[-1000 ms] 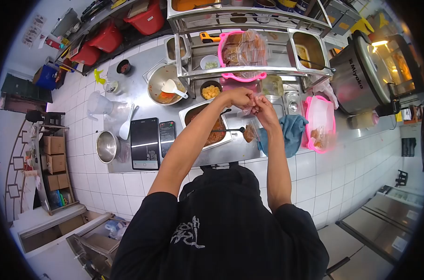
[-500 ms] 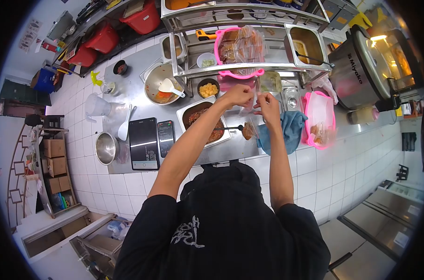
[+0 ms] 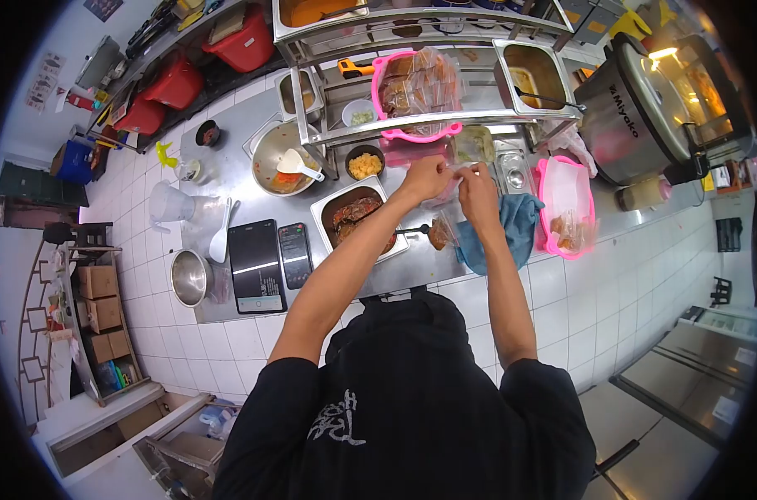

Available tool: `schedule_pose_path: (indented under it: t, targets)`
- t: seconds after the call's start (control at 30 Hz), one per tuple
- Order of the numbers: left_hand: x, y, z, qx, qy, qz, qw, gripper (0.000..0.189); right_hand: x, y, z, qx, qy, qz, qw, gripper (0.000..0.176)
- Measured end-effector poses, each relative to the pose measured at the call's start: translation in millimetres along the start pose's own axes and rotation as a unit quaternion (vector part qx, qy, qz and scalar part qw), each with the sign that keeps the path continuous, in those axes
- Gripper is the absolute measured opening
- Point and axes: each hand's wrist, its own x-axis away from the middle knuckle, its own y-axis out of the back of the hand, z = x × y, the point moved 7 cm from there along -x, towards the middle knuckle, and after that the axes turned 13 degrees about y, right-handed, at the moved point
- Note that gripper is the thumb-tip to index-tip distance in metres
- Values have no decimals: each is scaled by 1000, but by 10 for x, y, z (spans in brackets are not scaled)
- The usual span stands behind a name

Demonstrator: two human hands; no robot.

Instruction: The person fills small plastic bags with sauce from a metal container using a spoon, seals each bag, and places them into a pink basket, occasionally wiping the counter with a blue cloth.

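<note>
Here, through the head camera, I look down over the person's black shirt and both bare arms reaching to a steel counter. My landmark is the steel tray (image 3: 355, 218) of brown saucy food. Just right of the tray and slightly beyond it, the left hand (image 3: 424, 177) and right hand (image 3: 478, 187) meet, almost touching. Both are nearly closed, fingertips pinched on the top of a small clear bag (image 3: 438, 234). The bag hangs from them, and its brown-filled bottom sits at the tray's right edge. I cannot tell whether the bag's bottom rests on the counter. A dark ladle handle (image 3: 412, 229) sticks out of the tray toward the bag. Right of the tray, under the right wrist, lies a blue cloth (image 3: 516, 221). Further right of the tray is a pink basket (image 3: 553, 179) lined with clear plastic. Just beyond the tray is a small bowl of yellow food (image 3: 364, 163). Left of the tray lie a phone (image 3: 294, 254) and then a tablet (image 3: 258, 265). Far beyond and to the right of the tray stands a large rice cooker (image 3: 637, 108).
</note>
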Motion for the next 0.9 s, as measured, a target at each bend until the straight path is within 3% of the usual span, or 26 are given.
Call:
schedule_pose_path:
  t: [0.13, 0.2, 0.23, 0.3, 0.43, 0.5, 0.53, 0.57, 0.63, 0.7, 0.83, 0.9]
  targets:
    - [1, -120, -22, 55, 40, 53, 996, 24, 49, -49, -125, 47, -72, 49, 995, 22]
    - [25, -186, -100, 13, -12, 51, 999, 21, 96, -207, -285, 33, -139, 164, 976, 25]
    - [56, -236, -110, 11, -13, 55, 998, 21, 70, -222, -337, 33, -144, 162, 976, 25]
    - [148, -284, -174, -39, -49, 9, 998, 20, 182, -417, -568, -147, -306, 207, 917, 24]
    - [66, -348, -87, -38, -33, 86, 995, 31, 292, -782, -944, -189, -220, 155, 944, 19]
    - [64, -209, -97, -121, -103, 92, 983, 55, 365, -931, -985, -370, -241, 143, 886, 16]
    - [115, -135, -109, -178, -107, 84, 975, 78, 337, -820, -880, -370, -245, 140, 885, 16]
    - [118, -113, -84, -178, -107, 87, 974, 78, 228, -576, -651, -351, -240, 127, 896, 18]
    - [131, -168, -73, -317, -159, 89, 931, 84, 153, -469, -501, -331, -233, 119, 907, 22]
    - [28, -172, -111, -306, -142, 86, 937, 85, 86, -434, -427, -412, -226, 45, 881, 26]
    - [-44, -175, -216, -301, -160, 75, 937, 84, 157, -210, -478, -420, -301, 44, 855, 24]
    - [-80, -179, -232, -307, -156, 77, 935, 82, 193, -31, -477, -468, -319, -38, 823, 29]
